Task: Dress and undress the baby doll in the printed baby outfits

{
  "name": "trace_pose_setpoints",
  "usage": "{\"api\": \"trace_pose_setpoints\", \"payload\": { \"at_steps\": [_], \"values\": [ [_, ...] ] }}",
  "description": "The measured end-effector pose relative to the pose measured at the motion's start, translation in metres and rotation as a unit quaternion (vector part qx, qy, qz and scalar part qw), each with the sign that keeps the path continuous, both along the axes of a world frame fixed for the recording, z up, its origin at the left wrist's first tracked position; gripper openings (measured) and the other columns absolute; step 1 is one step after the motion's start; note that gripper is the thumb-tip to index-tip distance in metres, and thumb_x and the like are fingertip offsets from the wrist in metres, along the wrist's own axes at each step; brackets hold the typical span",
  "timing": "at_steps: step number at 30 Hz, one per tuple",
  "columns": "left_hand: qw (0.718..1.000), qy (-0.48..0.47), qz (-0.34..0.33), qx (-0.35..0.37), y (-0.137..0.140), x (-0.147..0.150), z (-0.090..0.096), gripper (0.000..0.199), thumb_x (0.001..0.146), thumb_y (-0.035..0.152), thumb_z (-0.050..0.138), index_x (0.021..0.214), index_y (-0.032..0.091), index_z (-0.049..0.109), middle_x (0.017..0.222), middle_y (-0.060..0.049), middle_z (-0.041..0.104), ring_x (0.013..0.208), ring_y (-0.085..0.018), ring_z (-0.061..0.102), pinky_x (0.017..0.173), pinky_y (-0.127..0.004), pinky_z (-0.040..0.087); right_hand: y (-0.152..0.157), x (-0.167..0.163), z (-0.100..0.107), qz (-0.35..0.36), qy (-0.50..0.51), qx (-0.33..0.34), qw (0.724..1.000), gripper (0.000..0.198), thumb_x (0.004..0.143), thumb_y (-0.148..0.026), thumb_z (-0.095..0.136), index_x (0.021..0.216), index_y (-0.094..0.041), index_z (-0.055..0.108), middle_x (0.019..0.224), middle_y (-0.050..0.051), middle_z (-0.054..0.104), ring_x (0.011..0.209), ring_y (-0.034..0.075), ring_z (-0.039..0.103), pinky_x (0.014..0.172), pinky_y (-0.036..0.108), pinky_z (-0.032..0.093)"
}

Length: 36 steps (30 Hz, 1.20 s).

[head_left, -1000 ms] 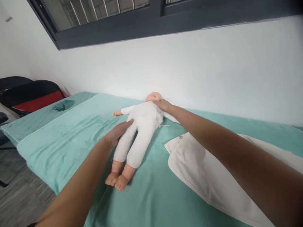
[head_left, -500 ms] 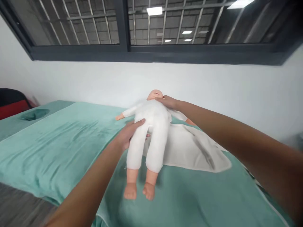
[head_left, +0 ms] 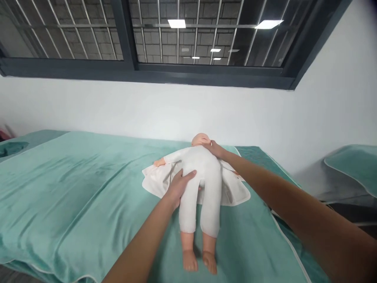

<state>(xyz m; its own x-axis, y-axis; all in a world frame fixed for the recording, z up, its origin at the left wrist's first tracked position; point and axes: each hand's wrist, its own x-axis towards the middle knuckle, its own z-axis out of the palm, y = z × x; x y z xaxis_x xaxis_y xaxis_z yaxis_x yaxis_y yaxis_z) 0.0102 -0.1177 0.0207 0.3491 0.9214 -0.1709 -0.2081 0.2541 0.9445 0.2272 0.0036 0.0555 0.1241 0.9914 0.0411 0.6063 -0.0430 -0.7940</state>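
Observation:
A baby doll (head_left: 200, 163) in a white cloth suit lies face up, its head toward the wall and its bare feet toward me. My left hand (head_left: 180, 184) grips it at the hip and thigh, thumb on top and fingers beneath, partly hidden. At the neck and shoulder, my right hand (head_left: 216, 150) holds the doll, with the fingers mostly out of sight behind its head. A white cloth (head_left: 154, 184) is spread under the doll's body and shows on both sides.
Green sheets cover the bed (head_left: 73, 188). Behind it rises a white wall (head_left: 118, 106) with a dark-framed barred window (head_left: 206, 72). Another green-covered surface (head_left: 356, 165) stands at the right. Dark floor shows at the lower left.
The doll, held in both hands, has come over the middle of the white cloth, which earlier lay mostly to its right. My view has turned to the right.

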Motion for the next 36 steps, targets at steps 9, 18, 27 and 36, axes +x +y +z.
{"api": "trace_pose_setpoints", "payload": {
  "at_steps": [9, 18, 27, 36],
  "values": [
    [0.953, 0.238, 0.157, 0.098, 0.030, -0.006, -0.026, 0.045, 0.087, 0.060, 0.051, 0.092, 0.019, 0.069, 0.093, -0.010, 0.072, 0.090, -0.027, 0.066, 0.082, -0.041, 0.051, 0.011, 0.000, 0.004, 0.028, -0.247, 0.016, 0.968, 0.059, 0.092, -0.060, 0.044, 0.130, -0.015, 0.049, 0.115, 0.020, 0.067, 0.107, 0.037, 0.062, 0.092, 0.049, 0.043],
    [0.833, 0.484, 0.188, 0.191, 0.067, -0.004, -0.044, 0.036, 0.099, 0.032, 0.033, 0.092, 0.021, 0.067, 0.093, -0.010, 0.074, 0.086, -0.023, 0.068, 0.072, -0.032, 0.045, 0.020, -0.125, -0.005, 0.258, -0.423, 0.071, 0.866, 0.036, 0.095, -0.043, 0.047, 0.119, -0.018, 0.054, 0.127, 0.015, 0.059, 0.111, 0.029, 0.058, 0.083, 0.038, 0.046],
    [0.671, 0.642, 0.123, 0.350, 0.077, -0.012, -0.050, 0.028, 0.094, 0.014, 0.039, 0.104, 0.014, 0.066, 0.106, -0.015, 0.069, 0.105, -0.031, 0.059, 0.080, -0.040, 0.044, 0.039, -0.137, -0.020, 0.290, -0.393, 0.049, 0.871, 0.030, 0.091, -0.045, 0.052, 0.109, -0.021, 0.052, 0.110, 0.009, 0.068, 0.094, 0.025, 0.063, 0.068, 0.032, 0.043],
    [0.782, 0.495, 0.281, 0.253, 0.107, -0.051, -0.061, 0.015, 0.089, 0.029, 0.052, 0.088, 0.019, 0.063, 0.096, -0.013, 0.066, 0.097, -0.031, 0.059, 0.079, -0.040, 0.042, 0.015, -0.110, -0.006, 0.301, -0.213, 0.099, 0.924, 0.038, 0.086, -0.060, 0.056, 0.106, -0.028, 0.059, 0.103, -0.001, 0.071, 0.088, 0.020, 0.062, 0.069, 0.028, 0.038]
  ]
}}
